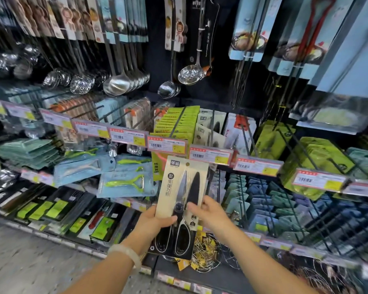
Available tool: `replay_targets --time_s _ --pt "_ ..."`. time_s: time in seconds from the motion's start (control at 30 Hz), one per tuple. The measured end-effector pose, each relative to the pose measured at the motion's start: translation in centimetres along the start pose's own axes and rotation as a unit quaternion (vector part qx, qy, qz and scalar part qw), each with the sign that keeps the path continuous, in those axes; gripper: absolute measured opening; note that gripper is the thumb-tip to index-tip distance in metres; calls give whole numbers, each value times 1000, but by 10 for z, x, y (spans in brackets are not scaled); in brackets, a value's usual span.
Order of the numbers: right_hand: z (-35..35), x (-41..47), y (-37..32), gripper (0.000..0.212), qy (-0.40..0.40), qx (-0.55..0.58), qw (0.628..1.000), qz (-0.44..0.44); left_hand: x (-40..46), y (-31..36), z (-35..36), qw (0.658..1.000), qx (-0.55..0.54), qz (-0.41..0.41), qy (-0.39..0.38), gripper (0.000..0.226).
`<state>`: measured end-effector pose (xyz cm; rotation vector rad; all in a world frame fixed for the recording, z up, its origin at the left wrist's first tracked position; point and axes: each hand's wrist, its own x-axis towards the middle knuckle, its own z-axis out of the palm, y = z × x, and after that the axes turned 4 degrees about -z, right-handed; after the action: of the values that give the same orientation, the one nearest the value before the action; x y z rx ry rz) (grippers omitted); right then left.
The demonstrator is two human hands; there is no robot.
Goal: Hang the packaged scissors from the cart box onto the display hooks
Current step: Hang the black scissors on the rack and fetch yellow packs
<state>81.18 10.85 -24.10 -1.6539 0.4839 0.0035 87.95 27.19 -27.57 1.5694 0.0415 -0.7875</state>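
Observation:
One pack of scissors [180,194], a beige card with black-handled scissors and a black blade cover, is held upright in front of the shelf. My left hand [155,219] grips its left edge, thumb across the front. My right hand [208,213] pinches the right side near the pivot. The card's hang hole is at the top, just below the price tag rail [210,154]. Matching scissor packs [210,128] hang on a display hook [212,126] right behind and above. The cart box is out of view.
Green packs [176,122] hang on the hook to the left, red-labelled scissors [240,128] to the right. Ladles [119,81] and skimmers hang above. Peeler packs [125,181] lie at left. Blue and green packs fill lower hooks [263,200] at right. The floor [30,262] is grey.

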Motion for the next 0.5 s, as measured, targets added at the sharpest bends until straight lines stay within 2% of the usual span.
replay_targets --time_s 0.13,0.2,0.33,0.5 --pt "3 -2 5 13 97 -16 995 -26 1 2 20 992 115 36 47 45" --pt "-2 -3 4 15 105 -24 993 -53 3 6 28 983 157 66 64 47" --pt "-17 0 -6 20 125 -12 989 -84 5 23 41 981 156 102 61 43" --pt "-29 7 -15 22 152 10 984 -94 12 39 52 971 188 134 57 48"
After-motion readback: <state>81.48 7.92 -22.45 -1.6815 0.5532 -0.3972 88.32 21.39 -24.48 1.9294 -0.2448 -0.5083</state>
